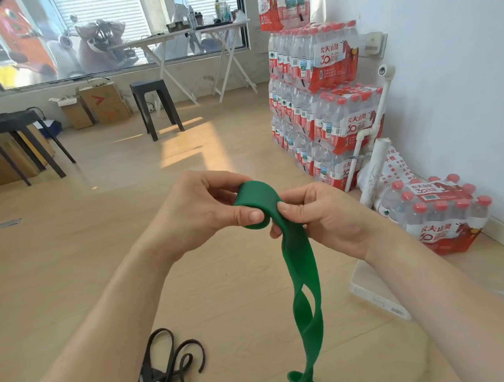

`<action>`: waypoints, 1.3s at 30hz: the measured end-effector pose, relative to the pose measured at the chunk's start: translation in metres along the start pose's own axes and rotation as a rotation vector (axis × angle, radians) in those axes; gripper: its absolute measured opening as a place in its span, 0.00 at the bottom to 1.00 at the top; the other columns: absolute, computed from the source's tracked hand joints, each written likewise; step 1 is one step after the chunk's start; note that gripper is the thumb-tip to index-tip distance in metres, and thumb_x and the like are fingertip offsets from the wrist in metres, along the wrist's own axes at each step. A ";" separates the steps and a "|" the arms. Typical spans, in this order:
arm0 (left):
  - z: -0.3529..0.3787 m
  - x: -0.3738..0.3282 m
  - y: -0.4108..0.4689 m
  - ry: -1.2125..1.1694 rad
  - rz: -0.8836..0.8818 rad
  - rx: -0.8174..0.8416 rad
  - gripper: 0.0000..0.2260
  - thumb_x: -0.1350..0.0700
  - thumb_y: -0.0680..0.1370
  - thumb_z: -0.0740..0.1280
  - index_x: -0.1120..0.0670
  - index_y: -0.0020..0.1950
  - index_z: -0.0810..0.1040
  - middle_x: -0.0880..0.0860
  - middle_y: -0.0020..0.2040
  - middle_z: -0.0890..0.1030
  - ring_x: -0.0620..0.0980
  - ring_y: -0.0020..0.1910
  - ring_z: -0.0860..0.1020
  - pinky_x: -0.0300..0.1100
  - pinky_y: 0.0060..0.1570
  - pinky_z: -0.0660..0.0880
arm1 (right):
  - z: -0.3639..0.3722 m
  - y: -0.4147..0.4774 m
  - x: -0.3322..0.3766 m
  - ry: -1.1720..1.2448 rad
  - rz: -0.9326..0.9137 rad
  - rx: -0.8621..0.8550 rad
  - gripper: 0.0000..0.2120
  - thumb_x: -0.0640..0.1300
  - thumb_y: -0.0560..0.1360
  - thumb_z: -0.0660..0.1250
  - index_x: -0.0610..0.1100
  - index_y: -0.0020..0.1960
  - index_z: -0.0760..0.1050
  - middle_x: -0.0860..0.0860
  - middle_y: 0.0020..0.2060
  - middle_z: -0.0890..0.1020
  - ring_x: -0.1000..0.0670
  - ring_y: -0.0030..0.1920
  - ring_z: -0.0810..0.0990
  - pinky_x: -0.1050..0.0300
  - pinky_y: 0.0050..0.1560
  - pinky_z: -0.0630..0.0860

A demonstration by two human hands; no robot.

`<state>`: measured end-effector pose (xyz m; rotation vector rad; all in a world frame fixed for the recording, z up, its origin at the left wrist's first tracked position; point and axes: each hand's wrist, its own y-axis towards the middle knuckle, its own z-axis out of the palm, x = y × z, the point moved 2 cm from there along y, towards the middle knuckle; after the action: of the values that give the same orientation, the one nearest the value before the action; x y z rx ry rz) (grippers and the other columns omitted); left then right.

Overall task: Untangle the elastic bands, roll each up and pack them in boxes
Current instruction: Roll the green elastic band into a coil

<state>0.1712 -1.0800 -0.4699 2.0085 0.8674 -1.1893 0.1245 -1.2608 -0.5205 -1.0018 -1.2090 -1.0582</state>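
A wide green elastic band [303, 278] hangs in front of me, its top end curled into a small roll between both hands. My left hand [205, 210] grips the rolled end, thumb pressed on its front. My right hand [318, 214] pinches the band just beside the roll. The rest of the band dangles down twisted, out of the frame's bottom. A dark brown elastic band [169, 367] lies tangled on the floor at lower left. A white box [376, 295] sits on the floor at right, partly behind my right forearm.
Stacked packs of bottled water [322, 101] stand along the right wall, with one more pack [436, 217] on the floor. Black stools [154, 105] and cardboard boxes [97, 105] stand further back by the window. Wooden floor lies all around.
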 end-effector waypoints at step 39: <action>0.015 -0.014 0.007 0.229 0.237 -0.020 0.29 0.64 0.66 0.77 0.39 0.58 0.75 0.44 0.50 0.82 0.48 0.47 0.80 0.41 0.48 0.79 | 0.001 -0.006 0.027 0.166 -0.285 -0.248 0.16 0.40 0.64 0.71 0.36 0.51 0.78 0.46 0.38 0.85 0.50 0.37 0.83 0.60 0.39 0.79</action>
<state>0.1641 -1.0983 -0.4617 2.1902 0.7193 -0.8282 0.1201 -1.2639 -0.4935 -0.9233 -1.1230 -1.5145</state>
